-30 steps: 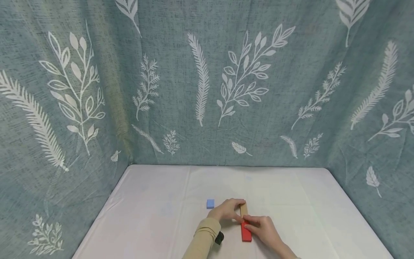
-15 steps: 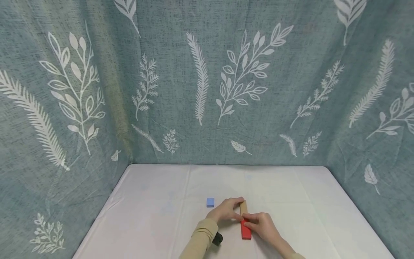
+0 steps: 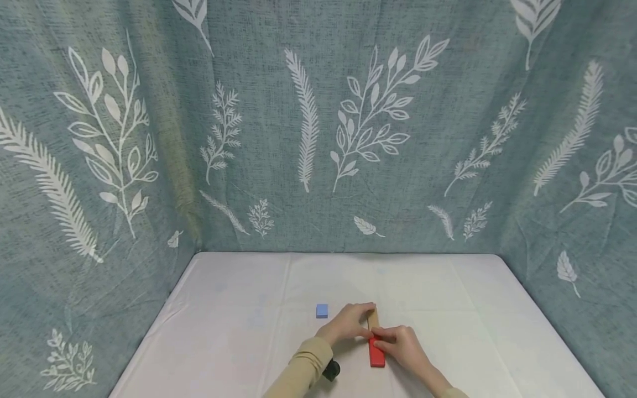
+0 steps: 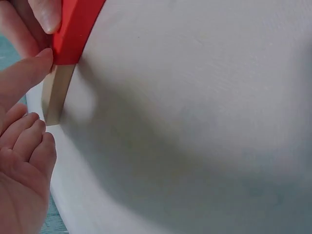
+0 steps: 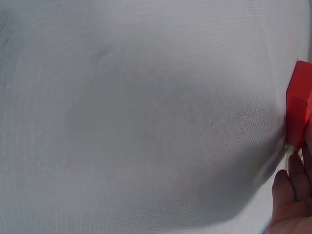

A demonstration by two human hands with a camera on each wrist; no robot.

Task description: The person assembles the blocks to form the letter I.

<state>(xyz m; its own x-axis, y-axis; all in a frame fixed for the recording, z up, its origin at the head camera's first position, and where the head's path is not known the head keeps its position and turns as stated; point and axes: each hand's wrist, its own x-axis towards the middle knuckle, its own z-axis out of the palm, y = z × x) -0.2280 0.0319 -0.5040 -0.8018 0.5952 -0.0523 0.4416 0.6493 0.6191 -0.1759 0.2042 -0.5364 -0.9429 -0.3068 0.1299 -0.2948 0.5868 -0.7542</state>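
Note:
A red block (image 3: 376, 355) and a natural wooden block (image 3: 374, 318) lie end to end on the white table, forming one line that points away from me. My left hand (image 3: 347, 322) holds the wooden block from the left, fingers at its far end and thumb by the joint. From the right, my right hand (image 3: 405, 349) pinches the red block near that joint. The left wrist view shows the red block (image 4: 80, 31) meeting the wooden block (image 4: 58, 95), the left thumb (image 4: 34, 73) touching there. In the right wrist view, only part of the red block (image 5: 298, 105) shows.
A small blue block (image 3: 322, 310) sits on the table to the left of the left hand. Black wrist gear (image 3: 331, 370) shows under the left sleeve (image 3: 303, 365). Behind the white table (image 3: 239, 309) hangs a green curtain (image 3: 269, 138) with white leaf prints.
Both hands keep their hold, and the two blocks stay end to end. The whole view has shifted slightly; the left forearm and sleeve have moved a little to the left.

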